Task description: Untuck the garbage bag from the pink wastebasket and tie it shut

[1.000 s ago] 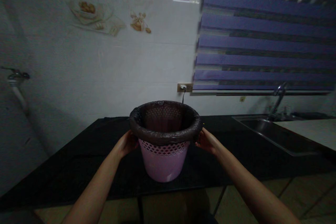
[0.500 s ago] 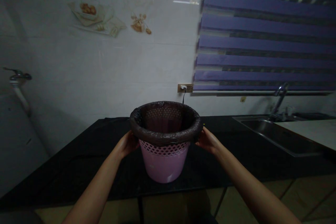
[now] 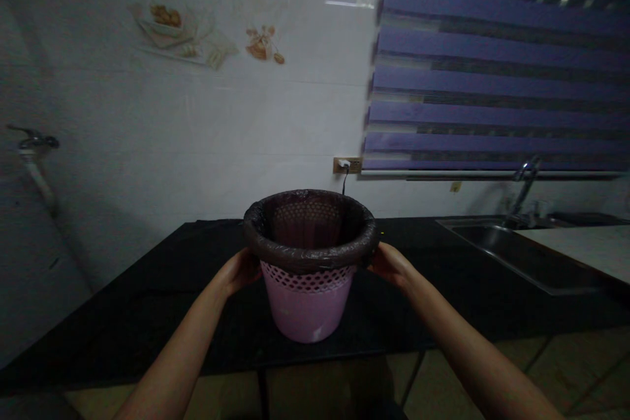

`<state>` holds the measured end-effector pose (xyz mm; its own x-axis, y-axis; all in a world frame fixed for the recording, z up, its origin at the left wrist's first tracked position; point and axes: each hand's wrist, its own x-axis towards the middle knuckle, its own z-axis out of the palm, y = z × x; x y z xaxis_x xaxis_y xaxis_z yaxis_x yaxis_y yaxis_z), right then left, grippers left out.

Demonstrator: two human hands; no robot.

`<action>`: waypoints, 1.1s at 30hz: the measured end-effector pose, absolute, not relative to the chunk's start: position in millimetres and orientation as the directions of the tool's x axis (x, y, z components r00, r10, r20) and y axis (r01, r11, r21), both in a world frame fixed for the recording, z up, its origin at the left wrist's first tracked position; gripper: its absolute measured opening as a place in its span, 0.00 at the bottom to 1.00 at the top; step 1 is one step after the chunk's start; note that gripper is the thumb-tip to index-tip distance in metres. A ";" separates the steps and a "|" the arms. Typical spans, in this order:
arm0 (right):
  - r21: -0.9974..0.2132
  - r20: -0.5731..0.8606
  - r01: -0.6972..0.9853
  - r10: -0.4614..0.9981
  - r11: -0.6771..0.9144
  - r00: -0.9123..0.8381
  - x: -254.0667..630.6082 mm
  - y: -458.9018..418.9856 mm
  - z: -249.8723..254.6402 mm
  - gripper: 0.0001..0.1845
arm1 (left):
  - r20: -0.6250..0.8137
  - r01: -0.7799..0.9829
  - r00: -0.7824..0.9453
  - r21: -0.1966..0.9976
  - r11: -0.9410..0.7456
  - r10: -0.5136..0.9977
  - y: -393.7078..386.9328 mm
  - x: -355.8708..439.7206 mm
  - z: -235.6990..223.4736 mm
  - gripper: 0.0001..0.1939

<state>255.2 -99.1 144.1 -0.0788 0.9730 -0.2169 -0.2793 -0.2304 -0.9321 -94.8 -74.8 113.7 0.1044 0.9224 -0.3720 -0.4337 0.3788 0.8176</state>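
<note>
A pink plastic trash can (image 3: 310,312) with a band of holes near its top stands upright on the black countertop. A dark bin liner (image 3: 308,257) lines its inside and folds over the rim in a thick roll. My left hand (image 3: 240,272) is closed against the can's left side, just under the rolled liner edge. On the opposite side, my right hand (image 3: 391,264) grips at the same height. The fingertips of both hands are largely hidden behind the can and liner.
The black countertop (image 3: 162,315) runs along a tiled wall. A steel sink (image 3: 522,256) with a faucet (image 3: 526,187) lies to the right. Behind the can, a white plug with a cord sits in a wall socket (image 3: 354,165). Another tap (image 3: 37,141) is at far left.
My right hand has slipped slightly lower along the can's side. The trash can, the liner and my left hand look almost the same.
</note>
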 end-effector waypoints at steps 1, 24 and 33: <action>-0.917 -0.259 -0.302 0.965 -0.261 -0.049 252.8 -100.8 147.0 0.11 | -0.369 -0.423 0.107 0.824 0.378 0.923 -74.2 -95.3 112.7 0.08; -0.899 -0.279 -0.372 0.957 -0.231 0.079 260.0 -106.2 165.8 0.09 | -0.305 -0.566 0.085 0.769 0.298 0.949 -66.0 -108.4 109.6 0.04; -0.928 -0.242 -0.310 0.967 -0.205 0.085 275.7 -91.4 154.3 0.16 | -0.331 -0.555 0.106 0.763 0.332 0.938 -76.5 -115.2 120.1 0.08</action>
<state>275.7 -91.4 154.3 0.0847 0.9666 -0.2419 -0.3102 -0.2051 -0.9283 -115.2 -76.5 120.1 0.1056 0.9377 -0.3311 -0.5545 0.3319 0.7631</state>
